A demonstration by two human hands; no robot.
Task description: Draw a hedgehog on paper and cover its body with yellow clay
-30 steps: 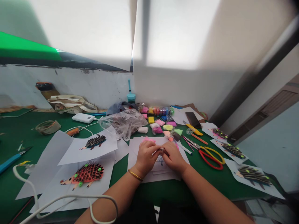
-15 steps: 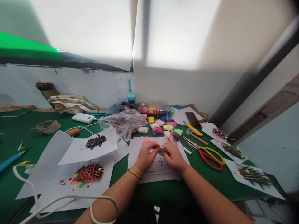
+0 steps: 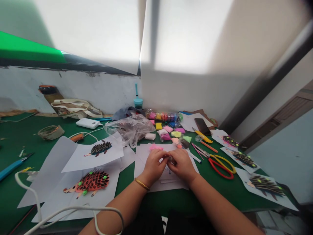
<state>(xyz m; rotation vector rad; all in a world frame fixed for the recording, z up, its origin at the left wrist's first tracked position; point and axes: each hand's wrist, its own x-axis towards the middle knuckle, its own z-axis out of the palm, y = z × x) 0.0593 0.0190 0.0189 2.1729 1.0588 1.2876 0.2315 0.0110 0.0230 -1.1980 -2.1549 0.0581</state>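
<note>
My left hand (image 3: 155, 162) and my right hand (image 3: 181, 163) meet above a white paper (image 3: 166, 186), fingertips pinched together. Between them is a small brown packet (image 3: 172, 160), apparently clay in clear wrap, mostly hidden by my fingers. Part of a blue line drawing shows on the paper beneath. Just beyond my left fingers lies a pink piece (image 3: 156, 147) of clay or wrapping. Several coloured clay packets (image 3: 176, 134) are spread behind my hands.
Right of my hands lie scissors (image 3: 221, 166), a yellow cutter (image 3: 202, 135) and a dark phone (image 3: 202, 126). Hedgehog pictures (image 3: 93, 181) rest at left, with more along the right edge. A white cable (image 3: 73, 208) loops near my left forearm. A plastic bag (image 3: 132, 127) lies behind.
My fingers have shifted slightly around the brown packet, and more of it is covered. The rest of the table looks the same.
</note>
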